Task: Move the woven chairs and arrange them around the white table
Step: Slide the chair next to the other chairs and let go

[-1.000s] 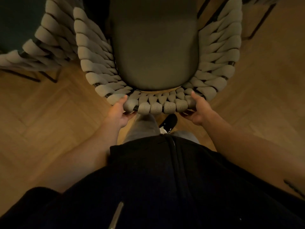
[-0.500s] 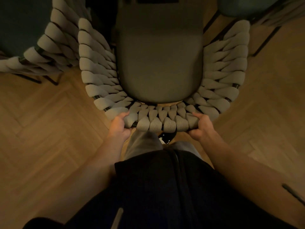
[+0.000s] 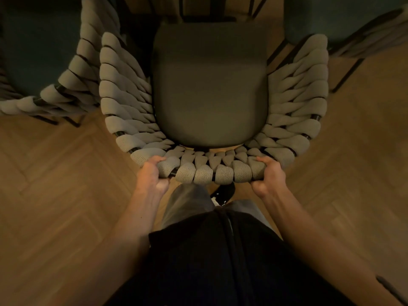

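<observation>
Head view: a woven chair (image 3: 212,102) is seen from above, filling the centre and upper centre of the frame, with a grey seat cushion (image 3: 209,89) ringed by thick knitted rope loops on a dark frame. The top rail of its backrest (image 3: 209,171) lies at frame centre, nearest the person.

The left hand (image 3: 152,175) is closed on the backrest rail at its left end, fingers curled over the top of the weave, thumb underneath. The right hand (image 3: 268,176) is closed on the rail at its right end in the same way, fingers over the loops, thumb below. Both grips are wrapped tight, nothing else held.

A second woven chair (image 3: 72,85) is seen at upper left, its woven side just beside the held chair's left arm; contact cannot be told. Part of a third chair (image 3: 362,32) with dark legs is seen at upper right, blurred.

Herringbone wood floor (image 3: 55,195) is seen on both sides. A dark top (image 3: 220,261), grey trousers (image 3: 187,204) and a black shoe (image 3: 224,193) are seen at lower centre, below the rail.
</observation>
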`<state>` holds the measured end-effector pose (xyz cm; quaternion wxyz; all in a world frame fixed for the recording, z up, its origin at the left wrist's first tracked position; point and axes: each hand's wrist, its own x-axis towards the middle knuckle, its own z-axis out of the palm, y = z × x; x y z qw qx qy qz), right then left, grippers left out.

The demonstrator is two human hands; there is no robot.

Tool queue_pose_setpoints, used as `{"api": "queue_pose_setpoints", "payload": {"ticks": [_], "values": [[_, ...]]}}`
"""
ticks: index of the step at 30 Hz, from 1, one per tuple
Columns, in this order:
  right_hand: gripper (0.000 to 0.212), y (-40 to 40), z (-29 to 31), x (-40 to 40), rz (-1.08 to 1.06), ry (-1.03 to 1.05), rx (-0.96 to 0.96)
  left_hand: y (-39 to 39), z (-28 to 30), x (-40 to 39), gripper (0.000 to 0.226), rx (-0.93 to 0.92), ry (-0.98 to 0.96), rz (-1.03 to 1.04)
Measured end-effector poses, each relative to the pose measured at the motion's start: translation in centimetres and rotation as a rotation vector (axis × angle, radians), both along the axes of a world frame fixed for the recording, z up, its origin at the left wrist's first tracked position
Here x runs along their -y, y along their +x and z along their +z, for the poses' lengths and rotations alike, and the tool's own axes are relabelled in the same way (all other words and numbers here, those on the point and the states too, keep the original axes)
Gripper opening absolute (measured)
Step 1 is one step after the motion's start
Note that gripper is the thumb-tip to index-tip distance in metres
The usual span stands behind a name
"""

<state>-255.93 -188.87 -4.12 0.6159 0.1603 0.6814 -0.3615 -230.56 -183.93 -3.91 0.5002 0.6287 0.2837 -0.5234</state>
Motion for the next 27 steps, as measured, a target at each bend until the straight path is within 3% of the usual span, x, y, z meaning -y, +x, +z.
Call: {"api": "queue_pose_setpoints", "payload": {"ticks": [5, 18, 23, 27], "values": [[0.038, 1.1, -0.3, 2.0, 0.002, 0.008, -0.035, 0.9, -0.7, 2.0, 0.019, -0.013, -0.011, -0.002], [0.039, 2.9, -3.2, 10.8, 0.118, 0.049, -0.081, 2.6, -3.3, 11.1, 0.014, 0.027, 0.017, -0.102], [0.040, 3.4, -3.5, 14.8, 0.187, 0.089, -0.083, 3.6, -3.8, 14.3, 0.042, 0.065, 0.038, -0.138], [0.039, 3.7, -3.9, 16.8, 0.208, 0.118, -0.067, 4.3, -3.9, 16.1, 0.048, 0.093, 0.056, -0.160]]}}
